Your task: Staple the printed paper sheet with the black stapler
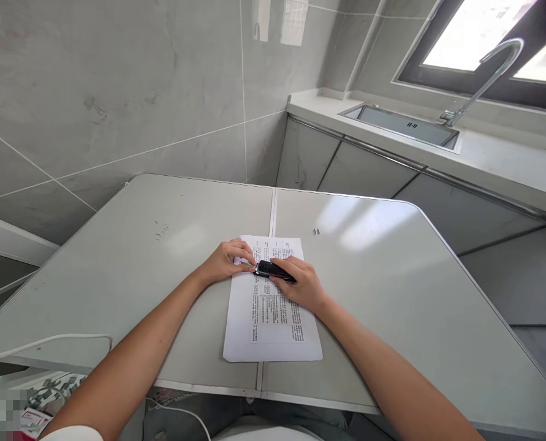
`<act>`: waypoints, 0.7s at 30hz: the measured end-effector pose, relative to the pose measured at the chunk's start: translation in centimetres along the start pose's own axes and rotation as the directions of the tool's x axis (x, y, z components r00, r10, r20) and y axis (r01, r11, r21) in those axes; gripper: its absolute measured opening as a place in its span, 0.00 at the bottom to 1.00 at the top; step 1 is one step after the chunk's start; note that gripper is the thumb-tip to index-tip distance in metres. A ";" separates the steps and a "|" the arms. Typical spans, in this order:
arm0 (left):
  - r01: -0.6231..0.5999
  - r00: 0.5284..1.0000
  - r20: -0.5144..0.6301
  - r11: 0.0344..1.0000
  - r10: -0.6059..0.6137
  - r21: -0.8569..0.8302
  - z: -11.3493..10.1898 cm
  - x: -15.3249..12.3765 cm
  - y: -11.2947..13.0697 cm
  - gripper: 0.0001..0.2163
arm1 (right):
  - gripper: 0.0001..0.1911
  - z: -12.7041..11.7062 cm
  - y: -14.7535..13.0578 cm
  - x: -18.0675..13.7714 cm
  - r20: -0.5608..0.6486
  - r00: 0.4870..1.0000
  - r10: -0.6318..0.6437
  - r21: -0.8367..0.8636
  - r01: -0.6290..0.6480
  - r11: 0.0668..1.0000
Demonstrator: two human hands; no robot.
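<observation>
Two hands are seen in the head view, brought close together over a printed sheet of paper point(273, 312) that lies across the seam of a pale folding table point(392, 294). The left hand point(227, 260) is laid on the upper left part of the sheet, fingers curled, with its fingertips pressed down just beside the end of a small black stapler point(273, 271); the page appears to be pinned flat so that it is kept from sliding. The right hand point(303, 285) is closed over the stapler from the right and above, so that only the left end of the tool is shown. It seems to be held level with the sheet, and whether the paper's edge is caught in its mouth cannot be told.

Beyond the hands, past the top of the sheet, a few loose staples point(316, 231) are scattered on the bare tabletop, well apart from the fingers. Near the left forearm, a white cable point(47, 343) is draped over the table's near edge. Far off to the upper right, behind the right hand, a steel sink point(399, 124) with a curved tap point(488, 76) is set into a counter under a window. Grey tiled wall is seen behind the table. Nothing is placed between the hands and the sheet, and no other person is in view.
</observation>
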State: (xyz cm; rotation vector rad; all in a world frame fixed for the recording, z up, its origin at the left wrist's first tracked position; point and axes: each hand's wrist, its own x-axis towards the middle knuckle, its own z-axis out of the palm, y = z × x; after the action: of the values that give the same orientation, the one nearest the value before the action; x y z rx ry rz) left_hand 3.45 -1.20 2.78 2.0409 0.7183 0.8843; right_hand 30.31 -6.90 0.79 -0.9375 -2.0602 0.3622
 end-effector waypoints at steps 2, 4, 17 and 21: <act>-0.006 1.000 0.018 0.999 0.005 0.052 0.0 0.0 0.1 0.05 | 0.16 0.1 0.0 0.0 -0.005 1.000 -0.010 0.004 0.010 1.000; -0.010 0.999 0.034 0.996 0.007 0.090 0.0 0.0 0.1 0.04 | 0.16 0.1 0.0 0.1 -0.008 1.000 0.001 0.014 -0.001 1.000; -0.036 0.996 0.084 0.988 0.024 0.147 -0.1 -0.2 -0.2 0.04 | 0.16 0.3 0.4 0.1 0.006 1.000 0.010 0.047 -0.010 0.999; -0.073 0.990 0.133 0.986 0.053 0.152 -0.8 -0.4 -0.4 0.07 | 0.14 -0.3 0.2 0.3 -0.012 0.996 0.092 0.112 -0.090 0.990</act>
State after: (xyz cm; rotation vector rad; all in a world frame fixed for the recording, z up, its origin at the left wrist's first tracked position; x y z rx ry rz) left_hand 2.50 -0.90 2.70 2.2480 0.6736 0.7434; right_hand 30.53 -6.57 1.09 -0.9654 -1.9650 0.5105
